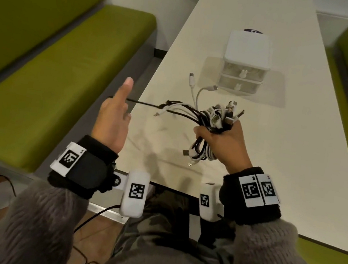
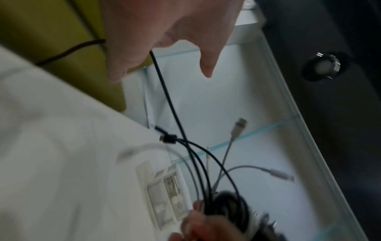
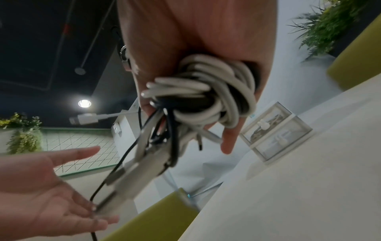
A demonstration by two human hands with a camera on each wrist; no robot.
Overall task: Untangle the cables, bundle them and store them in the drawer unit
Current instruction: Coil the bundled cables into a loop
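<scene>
Right hand (image 1: 224,139) grips the cable tangle (image 1: 213,119) before the drawer unit (image 1: 245,63); one black cable (image 1: 145,103) stretches sideways to the open-fingered left hand (image 1: 114,118), apparently snagged there.

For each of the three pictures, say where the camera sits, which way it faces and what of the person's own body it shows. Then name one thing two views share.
Head: looks down the table; both hands, wrists, sleeves show.
Left wrist: along the open left hand toward the table edge; a black cable runs from it.
Right wrist: looks up past the right hand gripping the cable bundle.
Shared: all show the drawer unit.
</scene>
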